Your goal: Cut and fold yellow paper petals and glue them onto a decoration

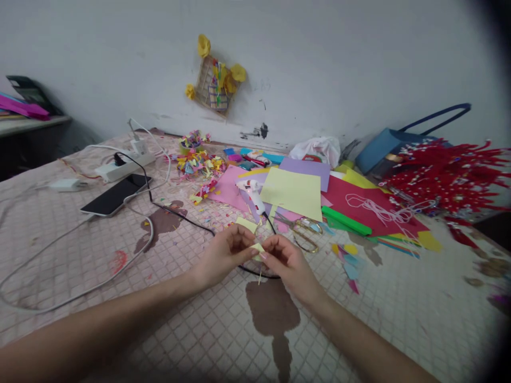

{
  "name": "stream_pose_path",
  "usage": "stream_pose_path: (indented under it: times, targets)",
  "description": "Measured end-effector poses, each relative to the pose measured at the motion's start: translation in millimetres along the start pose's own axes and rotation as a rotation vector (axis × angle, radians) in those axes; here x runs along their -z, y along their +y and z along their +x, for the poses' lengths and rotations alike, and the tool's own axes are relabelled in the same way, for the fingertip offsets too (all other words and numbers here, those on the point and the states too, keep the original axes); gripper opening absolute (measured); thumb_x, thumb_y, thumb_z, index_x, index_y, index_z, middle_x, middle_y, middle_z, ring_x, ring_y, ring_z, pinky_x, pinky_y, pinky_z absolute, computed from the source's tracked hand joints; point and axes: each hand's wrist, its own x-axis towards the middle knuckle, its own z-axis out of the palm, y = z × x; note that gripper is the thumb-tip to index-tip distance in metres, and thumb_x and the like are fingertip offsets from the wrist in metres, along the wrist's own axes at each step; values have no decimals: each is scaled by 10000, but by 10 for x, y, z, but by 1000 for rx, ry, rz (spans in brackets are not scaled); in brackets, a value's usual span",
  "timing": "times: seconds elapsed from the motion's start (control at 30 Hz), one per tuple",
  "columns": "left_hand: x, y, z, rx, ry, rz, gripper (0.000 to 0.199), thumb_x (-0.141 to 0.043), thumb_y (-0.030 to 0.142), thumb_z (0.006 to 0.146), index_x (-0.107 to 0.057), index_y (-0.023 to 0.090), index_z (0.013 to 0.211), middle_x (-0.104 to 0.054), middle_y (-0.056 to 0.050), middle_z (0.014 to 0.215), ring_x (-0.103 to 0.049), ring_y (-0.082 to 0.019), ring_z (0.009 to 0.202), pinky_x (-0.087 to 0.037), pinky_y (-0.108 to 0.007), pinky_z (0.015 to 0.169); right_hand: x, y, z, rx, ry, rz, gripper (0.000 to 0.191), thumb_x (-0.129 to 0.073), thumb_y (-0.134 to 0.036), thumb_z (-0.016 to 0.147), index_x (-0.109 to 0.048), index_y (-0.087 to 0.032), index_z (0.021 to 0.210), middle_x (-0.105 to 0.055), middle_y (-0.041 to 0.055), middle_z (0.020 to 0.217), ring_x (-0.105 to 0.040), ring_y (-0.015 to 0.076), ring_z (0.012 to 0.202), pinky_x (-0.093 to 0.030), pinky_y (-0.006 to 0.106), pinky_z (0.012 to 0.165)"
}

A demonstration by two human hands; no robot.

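Between my two hands is a small piece of pale yellow paper (258,248), pinched by the fingertips. My left hand (227,252) is closed on its left side, and my right hand (288,261) is closed on its right side. A thin pale stick or strip (259,279) lies just below the paper; I cannot tell if it is attached. Beyond my fingers rest a white glue gun (252,196) with a black cord, gold-handled scissors (306,233) and another pale yellow paper piece (246,224).
Coloured paper sheets (293,186), a green glue-gun-like stick or bar (345,221) and white string (377,209) lie ahead. Paper scraps (202,164) are heaped behind. At left are a phone (117,195), a power strip (125,167) and looping cables. Red beaded decorations (447,175) stand right.
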Motion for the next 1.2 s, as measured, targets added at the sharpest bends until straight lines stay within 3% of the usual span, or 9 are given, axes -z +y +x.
stream_pose_path:
  times: [0.2,0.4,0.53,0.63,0.77,1.07,1.2]
  targets:
    - [-15,3,-15,-13,-12,12,273,-671,281,716,-494,150,876,-556,3,733,-532,-100,652,-409,-227,592,26,43,-11,-42,-14,-28,148,-584,-317,802,-533,-190,744,-456,-28,645,-430,107,581,-389,224,538]
    - [20,16,12,95,-16,-72,294,-697,284,685,-510,128,850,-555,7,727,-532,-88,633,-407,-224,599,6,-5,-16,-140,-101,138,303,-461,-438,862,-537,-179,724,-491,-14,640,-475,107,566,-387,223,498]
    - [23,33,18,99,-11,-50,306,-704,290,676,-512,131,852,-546,18,682,-523,-88,606,-396,-217,571,50,-24,-12,-137,-185,20,264,-553,-419,815,-548,-172,720,-528,-16,615,-476,100,543,-352,210,471]
    - [14,39,7,65,5,-13,294,-699,310,677,-528,129,834,-552,11,709,-519,-91,622,-401,-216,570,66,-19,-9,-94,-133,-3,227,-586,-374,803,-529,-175,709,-526,-29,600,-448,89,519,-352,211,479]
    - [10,11,-9,148,-36,81,287,-712,335,651,-557,111,744,-559,3,654,-518,-100,589,-398,-214,533,62,-2,1,-85,-88,55,213,-575,-354,816,-523,-174,716,-512,-34,610,-440,82,525,-365,209,493]
    - [43,52,11,225,-57,-36,278,-662,380,699,-600,110,723,-648,-23,663,-575,-106,585,-460,-231,596,130,4,53,-95,-85,48,185,-567,-347,817,-557,-165,786,-557,-20,670,-475,81,546,-400,202,505]
    - [50,72,35,198,-67,-31,344,-584,430,765,-635,92,734,-679,-75,705,-596,-129,614,-465,-247,618,167,9,66,1,-51,-70,140,-526,-303,843,-567,-171,818,-531,-22,634,-490,100,560,-409,216,515]
